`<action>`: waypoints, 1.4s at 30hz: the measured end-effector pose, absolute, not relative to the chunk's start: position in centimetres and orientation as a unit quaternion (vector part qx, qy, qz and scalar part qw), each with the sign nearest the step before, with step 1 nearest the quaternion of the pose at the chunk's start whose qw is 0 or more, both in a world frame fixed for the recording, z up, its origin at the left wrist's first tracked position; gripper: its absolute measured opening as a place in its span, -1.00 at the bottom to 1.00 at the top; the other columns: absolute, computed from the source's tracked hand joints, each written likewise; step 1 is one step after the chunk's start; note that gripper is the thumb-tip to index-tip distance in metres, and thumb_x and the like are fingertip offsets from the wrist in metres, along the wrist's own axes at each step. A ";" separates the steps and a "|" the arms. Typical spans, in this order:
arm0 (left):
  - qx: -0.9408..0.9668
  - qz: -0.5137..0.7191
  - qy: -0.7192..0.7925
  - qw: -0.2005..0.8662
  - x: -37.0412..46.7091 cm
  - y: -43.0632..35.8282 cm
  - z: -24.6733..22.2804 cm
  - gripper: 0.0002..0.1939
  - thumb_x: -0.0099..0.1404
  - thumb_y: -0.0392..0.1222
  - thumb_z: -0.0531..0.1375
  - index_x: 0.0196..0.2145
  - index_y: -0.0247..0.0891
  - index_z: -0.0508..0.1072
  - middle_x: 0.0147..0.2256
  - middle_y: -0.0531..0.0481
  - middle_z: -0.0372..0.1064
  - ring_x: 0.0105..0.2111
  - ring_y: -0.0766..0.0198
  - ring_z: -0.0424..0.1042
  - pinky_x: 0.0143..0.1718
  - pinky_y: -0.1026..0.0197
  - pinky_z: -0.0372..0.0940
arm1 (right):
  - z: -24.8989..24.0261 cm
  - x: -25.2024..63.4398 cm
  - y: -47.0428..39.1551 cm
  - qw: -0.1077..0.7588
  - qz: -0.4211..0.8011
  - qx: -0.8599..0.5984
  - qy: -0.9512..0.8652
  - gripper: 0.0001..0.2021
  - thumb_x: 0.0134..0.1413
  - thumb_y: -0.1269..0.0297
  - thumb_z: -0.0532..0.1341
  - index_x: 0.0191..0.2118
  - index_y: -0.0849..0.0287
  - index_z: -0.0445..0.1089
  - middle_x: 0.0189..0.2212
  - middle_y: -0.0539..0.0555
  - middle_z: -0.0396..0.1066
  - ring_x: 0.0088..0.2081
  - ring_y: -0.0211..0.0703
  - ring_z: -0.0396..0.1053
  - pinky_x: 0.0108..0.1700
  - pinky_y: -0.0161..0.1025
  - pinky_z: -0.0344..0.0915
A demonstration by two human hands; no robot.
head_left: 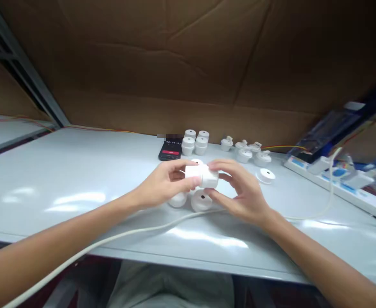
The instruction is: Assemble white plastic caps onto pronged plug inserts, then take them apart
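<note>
A small white pot (pixel 201 176) is lying on its side in the air, just over the table (pixel 123 162), between two hands. It is showing a line around its middle, so it may be two parts meeting. The left hand (pixel 159 183) is pinching one end, its thumb in front and its fingers behind, closed to the width of the pot. The right hand (pixel 247 192) is holding the other end, with its fingertips curling over the top and its thumb pressing from below. For a good hold, both ends should be sitting in one straight line, and the fingers should be squeezing softly and evenly, so nothing is tipping or slipping. Under the hands, two more white pots (pixel 202 201) are resting close together, and a white cord (pixel 143 230) is running just in front of them. Farther back, a black phone (pixel 170 150) is lying beside four white pots (pixel 188 146). To the right, some white pieces with little tabs (pixel 227 143) are standing near a flat white cap (pixel 267 174), and a power strip (pixel 332 182) is lying beyond them.
</note>
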State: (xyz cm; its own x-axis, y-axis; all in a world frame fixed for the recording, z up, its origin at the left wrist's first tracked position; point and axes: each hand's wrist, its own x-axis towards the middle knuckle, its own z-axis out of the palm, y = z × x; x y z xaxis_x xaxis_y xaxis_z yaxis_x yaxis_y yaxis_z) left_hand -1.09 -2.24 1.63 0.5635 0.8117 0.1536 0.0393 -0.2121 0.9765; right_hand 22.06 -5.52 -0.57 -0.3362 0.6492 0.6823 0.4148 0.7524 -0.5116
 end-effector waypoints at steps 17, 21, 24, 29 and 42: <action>0.824 0.382 0.250 0.337 -1.2 -3.4 1.2 -0.61 0.22 -0.25 0.36 0.03 -0.19 0.54 0.01 -0.11 0.55 0.03 0.07 0.52 0.06 0.10 0.41 | -0.4 21.9 -6.3 0.464 0.379 -0.421 -0.681 -0.64 0.17 -0.07 0.36 -0.08 0.10 0.52 -0.33 0.06 0.59 -0.37 -0.12 0.55 -0.32 -0.20 0.56; 0.812 0.408 0.276 0.313 -1.0 -3.5 0.9 -0.57 0.21 -0.18 0.39 0.02 -0.19 0.46 -0.01 -0.10 0.53 -0.04 0.12 0.54 0.01 0.13 0.43 | 0.2 22.3 -5.9 0.435 0.447 -0.405 -0.669 -0.54 0.22 -0.16 0.29 -0.02 0.13 0.53 -0.33 0.07 0.59 -0.45 -0.14 0.53 -0.35 -0.18 0.55; 0.738 0.412 0.319 0.429 -0.7 -3.4 1.2 -0.56 0.21 -0.04 0.40 -0.05 -0.23 0.39 -0.15 -0.07 0.55 -0.24 0.19 0.57 -0.23 0.20 0.46 | 0.3 22.7 -5.9 0.474 0.389 -0.372 -0.697 -0.42 0.03 -0.07 0.47 0.13 0.04 0.47 -0.03 0.13 0.58 -0.18 -0.04 0.59 -0.10 -0.09 0.57; 0.695 0.376 0.328 0.517 -0.5 -3.3 1.7 -0.60 0.23 0.06 0.38 -0.18 -0.23 0.35 -0.32 -0.01 0.53 -0.35 0.21 0.56 -0.34 0.23 0.41 | -0.1 22.6 -6.3 0.470 0.324 -0.378 -0.729 -0.52 0.03 0.12 0.50 0.08 0.06 0.51 0.00 0.15 0.58 -0.07 0.03 0.56 0.02 -0.03 0.53; 0.852 0.339 0.327 0.227 -0.8 -3.6 1.0 -0.66 0.29 0.07 0.34 -0.18 -0.22 0.42 -0.28 0.04 0.48 -0.34 0.26 0.44 -0.32 0.25 0.28 | 0.6 21.6 -6.4 0.442 0.415 -0.441 -0.662 -0.67 0.19 -0.05 0.34 -0.19 0.14 0.58 -0.36 0.05 0.60 -0.36 -0.10 0.53 -0.31 -0.20 0.46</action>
